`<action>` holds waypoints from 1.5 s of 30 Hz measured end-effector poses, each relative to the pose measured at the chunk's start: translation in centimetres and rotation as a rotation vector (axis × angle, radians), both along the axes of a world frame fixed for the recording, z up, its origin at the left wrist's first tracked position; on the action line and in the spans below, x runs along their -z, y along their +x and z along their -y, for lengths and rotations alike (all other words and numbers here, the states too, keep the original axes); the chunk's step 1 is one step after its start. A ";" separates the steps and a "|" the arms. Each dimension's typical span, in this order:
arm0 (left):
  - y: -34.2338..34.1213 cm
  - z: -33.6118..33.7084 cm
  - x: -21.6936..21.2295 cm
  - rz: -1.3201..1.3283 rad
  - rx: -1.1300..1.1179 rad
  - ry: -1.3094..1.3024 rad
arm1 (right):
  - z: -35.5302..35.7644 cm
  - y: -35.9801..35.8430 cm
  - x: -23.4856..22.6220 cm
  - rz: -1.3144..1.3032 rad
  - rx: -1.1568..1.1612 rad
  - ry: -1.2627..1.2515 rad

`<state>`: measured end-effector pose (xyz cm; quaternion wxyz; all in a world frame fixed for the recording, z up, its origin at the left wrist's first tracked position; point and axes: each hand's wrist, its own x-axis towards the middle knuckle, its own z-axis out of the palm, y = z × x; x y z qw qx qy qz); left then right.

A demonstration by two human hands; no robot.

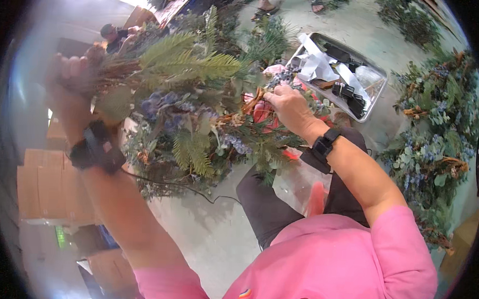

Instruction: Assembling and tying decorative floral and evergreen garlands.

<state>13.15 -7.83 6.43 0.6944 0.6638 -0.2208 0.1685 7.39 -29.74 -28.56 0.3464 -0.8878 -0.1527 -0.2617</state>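
A long garland of artificial greenery (pixel 198 105) stretches between my hands, with fern fronds, pine needles, blue flowers and dark berries. My left hand (pixel 72 70), raised at the far left and blurred, is closed around its brown stem end. Over the other end, my right hand (pixel 292 106) bends down with thumb and fingers pinched together at a brown twig piece (pixel 254 101) in the foliage. The fingertips are partly hidden, so the exact grip there is hard to see. Pink and red material (pixel 263 112) shows through beneath the leaves.
Beyond my right hand lies a metal tray (pixel 371 96) with white ribbon strips and black items. More greenery (pixel 438 126) hangs along the right. Cardboard boxes (pixel 48 186) are stacked at left. A black cable (pixel 195 191) runs below the garland. Another person (pixel 113 37) is at the far left.
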 end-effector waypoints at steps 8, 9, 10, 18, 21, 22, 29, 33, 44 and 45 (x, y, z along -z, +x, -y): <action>1.2 -0.2 0.0 0.109 -0.234 -0.054 | -0.8 0.3 -3.7 -0.227 -0.105 -0.312; 1.2 -0.4 -0.2 0.126 -0.224 -0.027 | -0.9 0.0 -4.5 -0.179 -0.081 -0.395; 0.8 -0.5 -0.2 0.141 -0.224 0.002 | -1.2 -0.3 -6.3 -0.178 -0.084 -0.391; 0.7 -2.7 -0.8 0.048 0.148 0.037 | -1.1 0.6 -9.4 0.136 -0.049 -0.766; -0.1 -2.6 -0.3 0.014 0.198 0.015 | 0.8 3.1 -9.5 -0.067 -0.232 -0.825; -0.3 -2.6 -0.1 0.045 0.128 0.038 | 1.0 3.3 -8.8 -0.070 -0.225 -0.822; -1.1 -6.0 -0.5 -0.023 0.173 0.002 | 6.6 2.7 -5.0 0.032 0.144 0.452; -2.3 -4.6 0.2 0.016 0.047 -0.017 | 9.3 1.7 -0.9 -0.327 0.254 0.515; -5.6 -8.9 0.8 -0.190 0.635 0.105 | -4.8 -1.8 0.4 -0.118 -0.689 0.894; -6.0 -10.7 1.0 -0.152 0.501 0.037 | -5.6 -2.9 -0.7 -0.106 -0.565 0.733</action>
